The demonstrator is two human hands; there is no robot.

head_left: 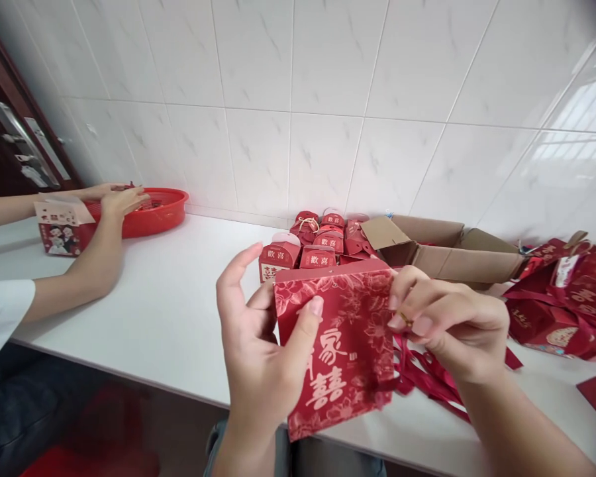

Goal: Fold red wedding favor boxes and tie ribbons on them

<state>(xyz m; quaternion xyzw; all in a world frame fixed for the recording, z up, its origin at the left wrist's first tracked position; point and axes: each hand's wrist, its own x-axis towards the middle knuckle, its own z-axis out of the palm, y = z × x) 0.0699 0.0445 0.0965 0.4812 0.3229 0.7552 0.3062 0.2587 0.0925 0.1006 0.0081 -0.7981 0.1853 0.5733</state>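
White tiled wall — white counter.

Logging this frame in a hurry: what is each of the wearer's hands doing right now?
Left hand: closed on the flat red floral paper gift bag, thumb across its front.
Right hand: closed, fingertips pinching the bag's upper right edge.

Head-worn camera looks forward and down, close over the table.

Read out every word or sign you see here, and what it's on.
"歡喜": small red boxes by the wall.
"家", "囍": red printed bag held by left hand and right hand; thumb hides more.
Far left, cartoon box: print too small to read.
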